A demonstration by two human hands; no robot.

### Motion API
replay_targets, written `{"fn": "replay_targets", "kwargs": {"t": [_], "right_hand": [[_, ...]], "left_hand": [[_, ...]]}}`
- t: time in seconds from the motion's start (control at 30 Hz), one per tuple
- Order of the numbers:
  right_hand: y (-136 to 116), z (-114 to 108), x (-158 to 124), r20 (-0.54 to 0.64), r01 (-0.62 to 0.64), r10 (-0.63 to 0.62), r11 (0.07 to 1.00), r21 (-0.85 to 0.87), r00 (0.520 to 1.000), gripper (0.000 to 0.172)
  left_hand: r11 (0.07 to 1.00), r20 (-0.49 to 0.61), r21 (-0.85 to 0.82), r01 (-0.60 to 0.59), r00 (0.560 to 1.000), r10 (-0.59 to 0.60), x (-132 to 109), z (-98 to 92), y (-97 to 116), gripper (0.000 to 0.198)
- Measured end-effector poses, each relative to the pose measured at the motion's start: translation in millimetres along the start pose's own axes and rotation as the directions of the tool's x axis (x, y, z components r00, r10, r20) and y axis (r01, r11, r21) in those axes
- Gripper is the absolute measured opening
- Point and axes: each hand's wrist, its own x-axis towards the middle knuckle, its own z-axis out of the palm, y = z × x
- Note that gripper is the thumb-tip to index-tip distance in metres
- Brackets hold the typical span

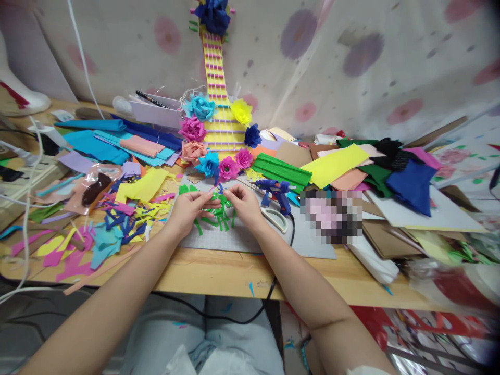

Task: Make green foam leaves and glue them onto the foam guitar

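Above a grey cutting mat (238,244), my left hand (191,207) and my right hand (247,204) face each other with fingertips pinched together. Between them are small green paper pieces (222,216), cut into narrow leaf-like shapes; some lie on the mat below. A bit of dark blue shows at the fingertips, too small to make out. Right behind the hands stands a yellow paper guitar (223,130) edged with crepe paper flowers. A blue hot glue gun (275,194) rests right of my right hand, beside a white handle-shaped item (276,220).
Colourful paper scraps (117,219) cover the table's left side. Folded crepe paper (97,143) lies behind them, and more sheets (339,164) are piled at the right. A black cord (269,291) runs over the front edge. White cables (26,219) hang at far left.
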Motion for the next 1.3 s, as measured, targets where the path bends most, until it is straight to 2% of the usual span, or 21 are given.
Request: {"fn": "replay_targets", "kwargs": {"t": [0.27,0.5,0.63,0.77,0.93,1.1,1.3], "right_hand": [[-1,2,-1,0.060,0.016,-0.017,1.000,0.016,0.998,0.022],[-5,2,-4,0.122,0.038,-0.030,0.997,-0.061,0.992,0.018],[-8,2,-7,0.141,0.062,-0.048,0.993,-0.098,0.989,0.017],[-10,2,-9,0.102,0.050,-0.040,0.995,-0.089,0.994,0.019],[-8,6,-9,0.089,0.021,-0.022,1.000,0.014,0.996,0.022],[-8,10,-8,0.146,-0.094,0.068,0.979,0.183,0.987,0.030],[-14,11,-9,0.205,-0.149,0.099,0.957,0.247,0.974,0.033]], "left_hand": [[1.000,-0.059,-0.018,0.008,0.998,-0.009,1,-0.8,1,0.027],[0.998,-0.099,-0.060,-0.004,0.995,-0.002,5,-2.0,-1,0.028],[0.997,-0.098,-0.079,0.011,0.995,-0.019,6,-3.7,-1,0.028],[0.995,-0.037,-0.103,0.003,0.999,-0.006,4,-4.5,0,0.034],[0.998,0.041,-0.009,-0.058,0.997,0.058,1,-1.8,-3,0.033],[0.994,0.032,0.015,-0.110,0.993,0.110,2,-0.5,-8,0.031],[0.991,0.032,-0.005,-0.133,0.991,0.133,3,-0.7,-9,0.031]]}}
